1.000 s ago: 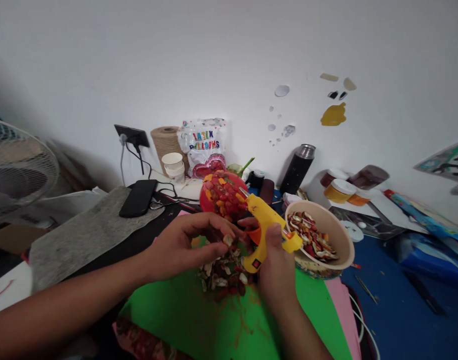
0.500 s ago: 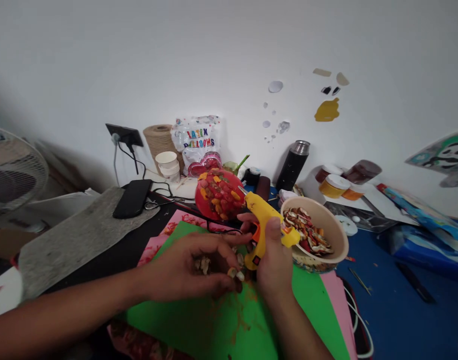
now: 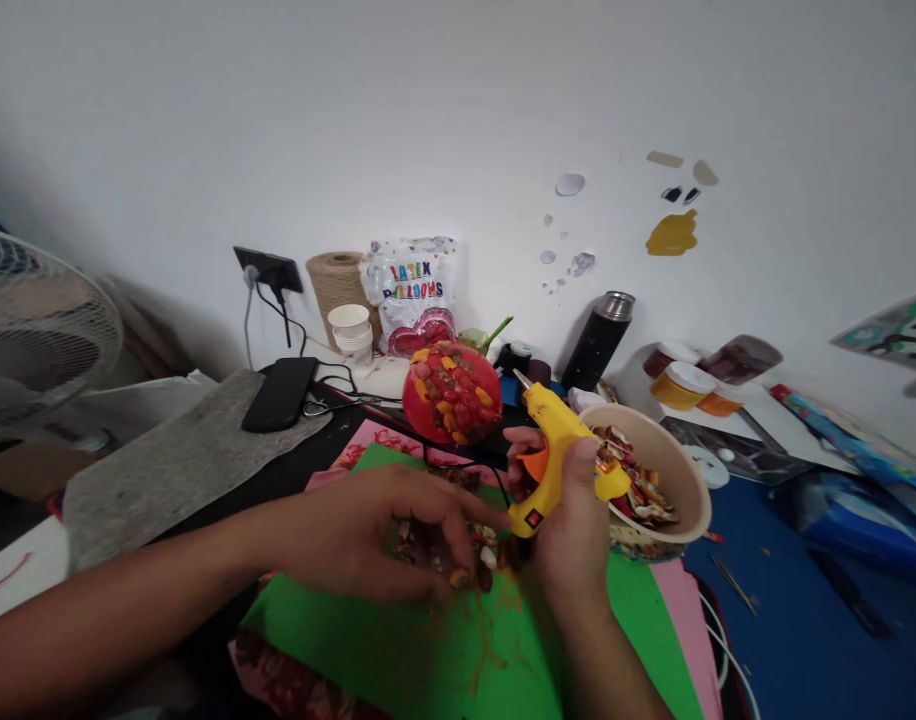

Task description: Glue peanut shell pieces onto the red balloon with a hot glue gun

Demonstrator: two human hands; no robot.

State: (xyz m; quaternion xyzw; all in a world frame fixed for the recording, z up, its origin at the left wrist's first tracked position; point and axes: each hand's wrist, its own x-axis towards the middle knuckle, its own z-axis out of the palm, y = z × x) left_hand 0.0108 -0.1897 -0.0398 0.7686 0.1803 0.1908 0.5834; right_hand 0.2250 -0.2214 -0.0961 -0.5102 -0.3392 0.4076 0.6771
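My right hand (image 3: 574, 530) grips a yellow hot glue gun (image 3: 555, 440) with an orange trigger, its metal nozzle pointing up and left. My left hand (image 3: 398, 525) reaches over a small pile of shell-like pieces (image 3: 484, 550) on a green sheet (image 3: 428, 650). Its index finger stretches toward the gun's handle and the other fingers curve down, apart, at the pile. A small brownish spot shows at its fingertips; whether it is a piece or a nail is unclear. Beyond the hands sits a red balloon (image 3: 454, 395), partly covered with red, orange and brown pieces.
A beige bowl (image 3: 687, 475) of red and white shell pieces stands right of the gun. A black flask (image 3: 599, 340), paint jars (image 3: 683, 385), paper cups (image 3: 351, 330), a twine spool (image 3: 338, 285) and a balloon bag (image 3: 413, 285) line the wall. A phone (image 3: 279, 394) lies left; a fan (image 3: 45, 320) stands beyond.
The whole view has shifted, so things appear farther right. My left fingers have lowered and spread over the pile. The glue gun stays in my right hand, a little farther from the balloon.
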